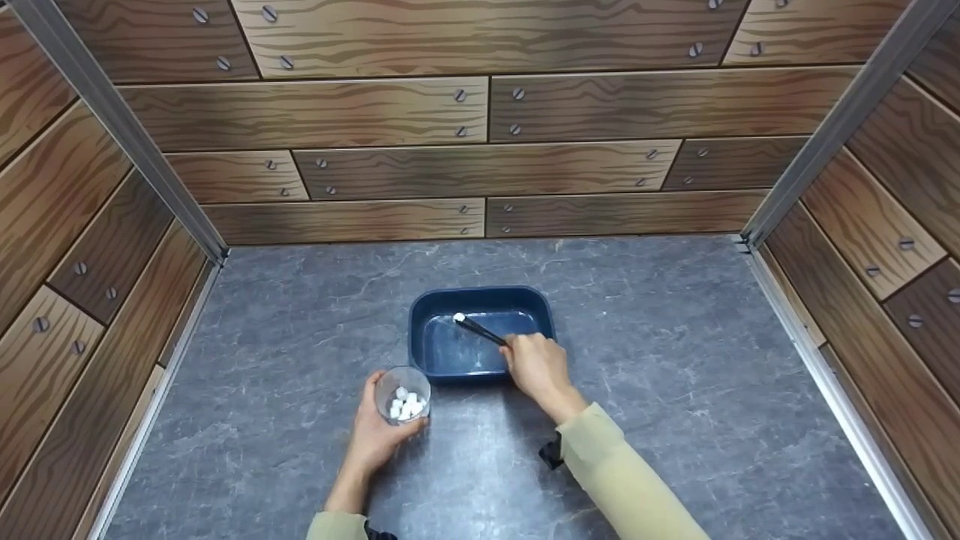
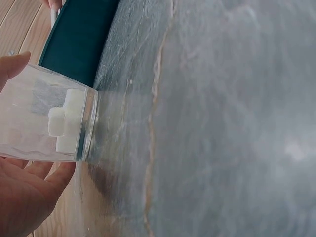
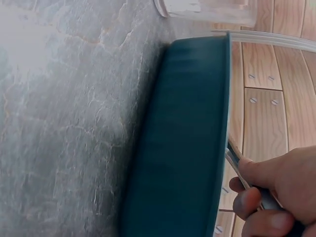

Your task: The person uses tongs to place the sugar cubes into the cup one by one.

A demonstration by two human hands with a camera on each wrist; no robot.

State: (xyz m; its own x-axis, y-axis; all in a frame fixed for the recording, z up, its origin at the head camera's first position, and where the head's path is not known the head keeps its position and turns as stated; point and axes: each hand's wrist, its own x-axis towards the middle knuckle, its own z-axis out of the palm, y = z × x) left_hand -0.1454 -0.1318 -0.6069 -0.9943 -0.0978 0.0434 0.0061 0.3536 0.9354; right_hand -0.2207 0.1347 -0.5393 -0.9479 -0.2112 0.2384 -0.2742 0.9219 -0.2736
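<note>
My left hand [image 1: 375, 431] is wrapped around a clear cup [image 2: 29, 106] just in front of the bin's left corner. Several small white rounded pieces [image 1: 406, 403] lie at the cup's bottom. My right hand [image 1: 538, 367] grips slim dark tweezers [image 1: 481, 330] over the right front edge of a dark blue rectangular bin [image 1: 420, 304]. One white piece [image 1: 459, 319] is at the tweezers' tip, over the inside of the bin. In the right wrist view, the bin's wall [image 3: 177, 133] hides the tip, and my fingers curl round the two-armed handle [image 3: 269, 200].
The bin and cup stand on a grey marbled tabletop [image 1: 660, 337]. Wood-patterned panels [image 1: 390, 172] close off the back and both sides, with metal rails [image 1: 832, 390] along the side edges. Light glares off the surface in front of the bin.
</note>
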